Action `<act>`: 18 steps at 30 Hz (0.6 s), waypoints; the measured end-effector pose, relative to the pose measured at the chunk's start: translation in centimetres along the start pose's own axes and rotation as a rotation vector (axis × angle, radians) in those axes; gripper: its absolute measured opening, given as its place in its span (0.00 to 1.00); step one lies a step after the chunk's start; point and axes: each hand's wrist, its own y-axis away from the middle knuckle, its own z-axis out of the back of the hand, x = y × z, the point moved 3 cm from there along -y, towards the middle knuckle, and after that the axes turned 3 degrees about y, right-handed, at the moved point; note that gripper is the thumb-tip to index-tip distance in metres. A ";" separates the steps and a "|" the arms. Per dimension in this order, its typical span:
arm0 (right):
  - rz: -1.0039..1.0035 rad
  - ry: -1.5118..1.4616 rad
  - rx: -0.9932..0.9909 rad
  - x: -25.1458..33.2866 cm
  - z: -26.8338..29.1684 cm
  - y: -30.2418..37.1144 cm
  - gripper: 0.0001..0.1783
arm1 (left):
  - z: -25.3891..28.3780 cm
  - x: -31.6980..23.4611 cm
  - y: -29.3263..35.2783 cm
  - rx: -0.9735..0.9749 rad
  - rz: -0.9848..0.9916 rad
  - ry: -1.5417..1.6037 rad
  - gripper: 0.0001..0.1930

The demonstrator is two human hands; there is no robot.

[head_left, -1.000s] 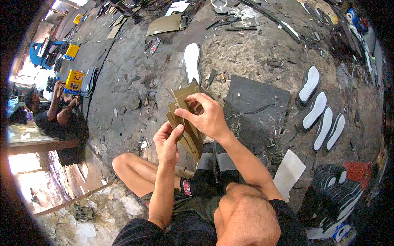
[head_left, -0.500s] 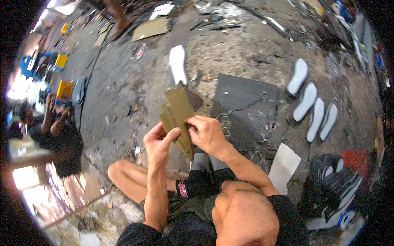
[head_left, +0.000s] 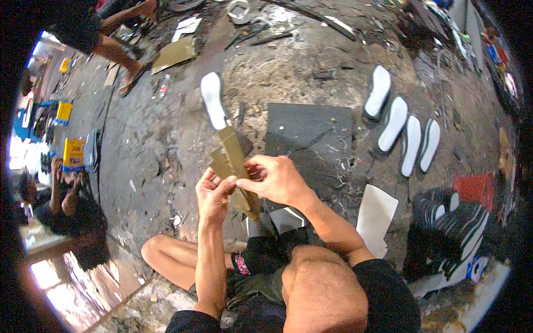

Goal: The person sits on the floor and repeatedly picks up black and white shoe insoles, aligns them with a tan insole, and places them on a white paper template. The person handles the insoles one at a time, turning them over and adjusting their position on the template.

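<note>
A small stack of olive-brown, cardboard-like pieces (head_left: 229, 161) with stepped edges is held up over my lap. My left hand (head_left: 214, 201) grips the stack from the left, thumb on top. From the right, my right hand (head_left: 277, 180) pinches its edge, the thumb reaching close to my left thumb. Beyond the stack's far end a white shoe sole (head_left: 211, 95) lies on the floor, its near tip close to the pieces in this view. A dark square mat (head_left: 311, 133) lies on the ground ahead of my right hand.
Several white-topped soles (head_left: 395, 125) lie in a row at right. Nearer are a white sheet (head_left: 376, 216), a pile of black-and-white soles (head_left: 452, 236) and a red mesh piece (head_left: 474, 190). Another person (head_left: 75, 208) sits at left by a yellow container (head_left: 74, 154); someone's leg (head_left: 119, 55) shows at upper left.
My right thumb has moved left over the pieces toward my left thumb. Someone's legs have come into view at upper left. The whole view has shifted slightly.
</note>
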 end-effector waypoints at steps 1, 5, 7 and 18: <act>0.060 0.009 -0.029 0.3 -0.2 0.0 0.25 | -0.4 -0.2 0.2 -0.001 0.013 0.028 0.24; 0.125 0.408 -0.006 3.8 -1.8 0.9 0.20 | 0.4 -1.0 2.0 -0.087 -0.144 -0.172 0.19; 0.165 0.580 -0.042 4.9 -3.9 1.6 0.15 | 0.2 -1.2 2.9 -0.162 -0.240 -0.219 0.19; 0.145 0.335 -0.337 -3.5 -3.8 -2.3 0.09 | 4.3 -1.5 5.4 -0.468 -0.289 -0.279 0.23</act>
